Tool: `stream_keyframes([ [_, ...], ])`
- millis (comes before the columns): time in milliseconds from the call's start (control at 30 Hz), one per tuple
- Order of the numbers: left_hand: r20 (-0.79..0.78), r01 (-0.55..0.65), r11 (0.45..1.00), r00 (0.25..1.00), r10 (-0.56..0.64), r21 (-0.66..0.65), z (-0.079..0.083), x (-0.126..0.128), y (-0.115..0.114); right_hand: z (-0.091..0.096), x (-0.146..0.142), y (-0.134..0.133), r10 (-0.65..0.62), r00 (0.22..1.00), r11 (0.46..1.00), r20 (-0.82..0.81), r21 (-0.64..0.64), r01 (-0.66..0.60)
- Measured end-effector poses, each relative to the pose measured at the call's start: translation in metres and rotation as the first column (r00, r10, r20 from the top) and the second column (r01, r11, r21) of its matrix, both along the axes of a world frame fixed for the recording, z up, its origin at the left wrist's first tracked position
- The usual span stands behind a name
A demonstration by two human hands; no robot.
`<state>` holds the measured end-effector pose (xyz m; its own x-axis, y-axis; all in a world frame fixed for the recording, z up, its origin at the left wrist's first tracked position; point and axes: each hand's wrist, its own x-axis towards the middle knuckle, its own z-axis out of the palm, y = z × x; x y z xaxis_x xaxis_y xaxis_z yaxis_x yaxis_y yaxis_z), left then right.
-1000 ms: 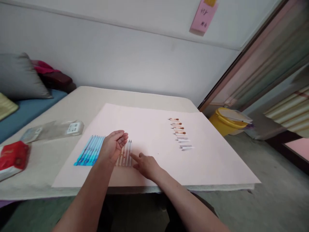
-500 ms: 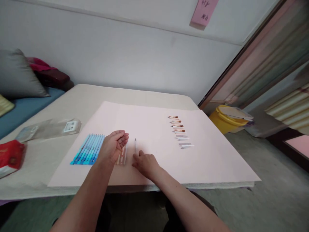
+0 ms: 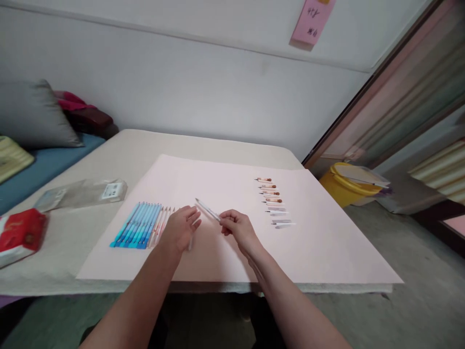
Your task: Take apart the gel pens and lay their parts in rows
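My right hand (image 3: 238, 227) pinches a slim, whitish clear pen (image 3: 208, 209) near one end, its tip pointing up and left above the pink sheet (image 3: 225, 261). Just left of that tip, my left hand (image 3: 183, 225) is held with its fingers loosely apart and nothing in it. Under and beside the left hand lies a row of pale pens with orange-pink markings (image 3: 160, 225), partly hidden by the hand. Blue pens (image 3: 136, 225) lie side by side to their left. On the right part of the sheet, several short pen pieces with dark tips (image 3: 271, 200) form a column.
A clear plastic bag (image 3: 83, 194) with a white label and a red packet (image 3: 23, 235) lie on the table at left. Cushions (image 3: 39, 116) rest on a blue seat beyond. A yellow bucket (image 3: 336, 186) stands on the floor at right, and a wall closes off the back.
My right hand has lifted the clear pen off the sheet and tilted it toward the left hand. The left hand has shifted slightly right, its fingers spread more. The view has shifted a little.
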<state>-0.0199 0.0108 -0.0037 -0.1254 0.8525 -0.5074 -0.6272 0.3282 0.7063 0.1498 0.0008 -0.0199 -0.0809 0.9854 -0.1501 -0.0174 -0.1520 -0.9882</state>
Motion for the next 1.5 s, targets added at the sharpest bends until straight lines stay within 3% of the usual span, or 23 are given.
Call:
stream_keyframes([
  [100, 0.05, 0.078, 0.991, 0.995, -0.084, 0.109, 0.006, 0.004, -0.003, 0.004, 0.001, -0.002, -0.001, 0.979, 0.994, -0.205, -0.103, -0.021],
  [267, -0.003, 0.036, 0.974, 0.999, -0.037, 0.224, 0.01, 0.011, -0.005, 0.006, 0.003, -0.004, -0.046, 0.892, 0.954, -0.449, -0.284, -0.095],
  [367, -0.023, 0.048, 0.968, 0.999, -0.043, 0.246, 0.007, 0.016, -0.006, 0.006, 0.001, -0.006, -0.037, 0.909, 0.963, -0.415, -0.257, -0.078],
  [467, -0.051, 0.01, 0.973, 0.999, 0.002, 0.229, 0.004, 0.019, -0.005, 0.009, -0.003, -0.011, -0.048, 0.974, 0.999, -0.22, 0.002, 0.05],
  [533, -0.09, -0.011, 0.985, 0.996, 0.027, 0.174, 0.003, 0.02, -0.004, 0.01, -0.006, -0.015, -0.074, 0.997, 0.98, -0.021, 0.185, 0.076],
  [600, -0.117, -0.01, 0.992, 0.993, 0.025, 0.128, 0.003, 0.021, -0.003, 0.011, -0.007, -0.018, -0.099, 0.992, 0.963, 0.082, 0.258, 0.075],
  [800, 0.075, -0.011, 0.955, 0.997, -0.012, 0.297, 0.008, 0.023, -0.002, 0.011, -0.001, -0.011, -0.076, 0.979, 0.995, -0.189, 0.046, 0.086],
  [900, -0.035, 0.007, 0.949, 0.999, 0.004, 0.314, 0.009, 0.021, -0.004, 0.012, 0.002, -0.008, -0.076, 0.952, 0.997, -0.297, -0.003, 0.079],
  [1033, -0.202, 0.015, 0.969, 0.979, 0.036, 0.245, 0.009, 0.019, -0.004, 0.012, 0.002, -0.009, -0.056, 0.947, 0.998, -0.317, 0.0, 0.059],
  [1200, -0.048, 0.041, 0.938, 0.999, -0.026, 0.345, 0.012, 0.02, -0.004, 0.013, 0.005, -0.008, -0.085, 0.94, 0.996, -0.331, -0.002, 0.089],
  [1367, -0.217, 0.051, 0.964, 0.976, 0.007, 0.259, 0.01, 0.019, -0.005, 0.018, 0.007, -0.007, -0.092, 0.932, 0.995, -0.35, -0.006, 0.096],
  [1500, -0.136, 0.065, 0.958, 0.99, -0.028, 0.278, 0.01, 0.02, -0.004, 0.02, 0.009, -0.007, -0.117, 0.926, 0.993, -0.36, -0.014, 0.12],
])
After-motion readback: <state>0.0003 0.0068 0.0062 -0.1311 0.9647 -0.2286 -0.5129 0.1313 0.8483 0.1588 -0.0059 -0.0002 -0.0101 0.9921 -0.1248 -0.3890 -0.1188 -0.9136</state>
